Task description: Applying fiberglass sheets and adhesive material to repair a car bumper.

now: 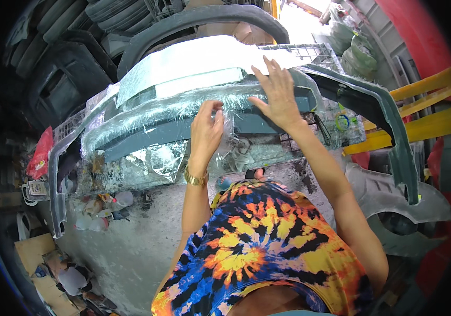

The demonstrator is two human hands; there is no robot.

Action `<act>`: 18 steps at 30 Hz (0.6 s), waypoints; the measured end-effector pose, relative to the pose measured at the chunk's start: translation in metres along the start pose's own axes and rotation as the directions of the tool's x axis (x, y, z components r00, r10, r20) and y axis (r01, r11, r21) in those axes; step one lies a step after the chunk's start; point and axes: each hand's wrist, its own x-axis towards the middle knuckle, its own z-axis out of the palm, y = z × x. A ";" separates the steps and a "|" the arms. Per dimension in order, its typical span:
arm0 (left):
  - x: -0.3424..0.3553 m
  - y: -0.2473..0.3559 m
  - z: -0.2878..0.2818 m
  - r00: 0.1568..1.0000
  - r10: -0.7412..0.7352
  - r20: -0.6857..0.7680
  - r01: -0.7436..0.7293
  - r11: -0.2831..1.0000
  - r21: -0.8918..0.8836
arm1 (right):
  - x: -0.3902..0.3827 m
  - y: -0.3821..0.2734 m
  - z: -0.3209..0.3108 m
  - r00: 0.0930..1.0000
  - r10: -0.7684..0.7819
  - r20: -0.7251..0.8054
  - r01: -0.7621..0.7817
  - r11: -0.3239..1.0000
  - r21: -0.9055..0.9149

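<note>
In front of me lies a large grey bumper-shaped piece [267, 125], its long curved body frayed with glass fibres along the edge. White fibreglass matting [183, 60] covers its upper middle part. My right hand [278, 97] is open, fingers spread, over the right end of the matting; whether it presses down I cannot tell. At the frayed middle edge, my left hand [207, 130] is closed with bent fingers and thumb close together. Anything in that grip is too small to make out. A gold-coloured watch [196, 178] is on my left wrist.
A wire-mesh stand [320, 52] supports the bumper piece. Dark moulded parts [70, 79] are stacked behind at the left. Yellow bars [420, 126] stand at the right, above a grey fender-like panel [383, 195]. Cardboard [33, 253] and clutter lie at the lower left.
</note>
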 end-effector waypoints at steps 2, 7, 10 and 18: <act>-0.018 0.007 -0.007 0.998 -0.052 -0.035 0.049 0.995 -0.084 | 0.011 -0.018 0.010 1.000 0.002 0.014 -0.002 0.999 0.044; -0.038 0.026 -0.014 0.983 -0.179 0.031 0.181 0.945 -0.273 | 0.026 -0.022 0.020 1.000 0.000 0.022 0.001 1.000 -0.011; -0.043 0.011 -0.015 0.994 -0.103 -0.047 0.086 0.957 -0.276 | 0.022 -0.048 -0.017 0.995 -0.060 -0.074 0.071 0.987 0.146; -0.033 -0.022 -0.021 0.911 -0.131 0.392 0.337 0.784 -0.522 | -0.008 -0.025 -0.057 0.724 -0.089 0.684 -0.555 0.513 0.655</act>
